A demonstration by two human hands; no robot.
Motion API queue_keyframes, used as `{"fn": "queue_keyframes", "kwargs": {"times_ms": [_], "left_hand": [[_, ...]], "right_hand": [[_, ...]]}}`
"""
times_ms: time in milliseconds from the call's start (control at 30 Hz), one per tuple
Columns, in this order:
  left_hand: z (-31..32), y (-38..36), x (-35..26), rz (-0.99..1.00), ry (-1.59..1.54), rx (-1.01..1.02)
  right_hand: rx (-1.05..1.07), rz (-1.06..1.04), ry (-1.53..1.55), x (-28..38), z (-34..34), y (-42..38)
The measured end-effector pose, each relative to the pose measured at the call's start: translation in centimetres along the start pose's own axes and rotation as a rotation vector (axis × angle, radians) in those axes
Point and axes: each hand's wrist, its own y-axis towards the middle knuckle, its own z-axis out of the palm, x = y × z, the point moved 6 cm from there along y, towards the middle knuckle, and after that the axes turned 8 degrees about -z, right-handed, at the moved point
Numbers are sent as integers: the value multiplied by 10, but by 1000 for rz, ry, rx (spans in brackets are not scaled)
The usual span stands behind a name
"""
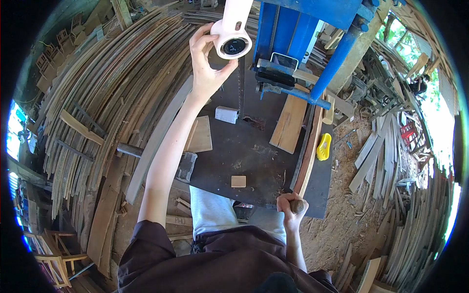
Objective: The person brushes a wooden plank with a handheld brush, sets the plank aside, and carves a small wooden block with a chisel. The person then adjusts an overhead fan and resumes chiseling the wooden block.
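Left hand [207, 58] is raised high above the desk [254, 151], fingers curled about the round end of a white device [233, 34] with a dark lens in its face; the thumb sits under the rim and the fingertips wrap the near side, so the grip is closed on it, though the device seems to hang from something above the frame and the hand may only be turning or steadying it. Left of the desk lie thick stacks of bent wood strips [97, 97], and a long grey plank [156, 141] leans along the desk's left edge. On the desk, below the raised hand, sit a small grey block [226, 115] and a flat board [201, 136]; nearer the person lies a small square offcut [238, 181]. At the far side of the desk stands a blue saw frame [303, 29], with a wider board [289, 124] resting just beneath it. Right hand [292, 207] is at the desk's near right corner, clenched around the end of a long curved strip [309, 151] that runs away along the desk's right side toward the saw. A yellow tool [323, 146] lies just right of that strip. Judging by this, the strip is in hand but not yet at the blade, and no cut on it shows; the work on it looks barely begun while the device is being handled.
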Motion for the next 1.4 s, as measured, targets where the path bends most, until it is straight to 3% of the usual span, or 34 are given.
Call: {"fn": "queue_keyframes", "kwargs": {"times_ms": [1400], "left_hand": [[11, -5, 1, -28, 34, -9]], "right_hand": [[-37, -14, 84, 1, -12, 0]]}}
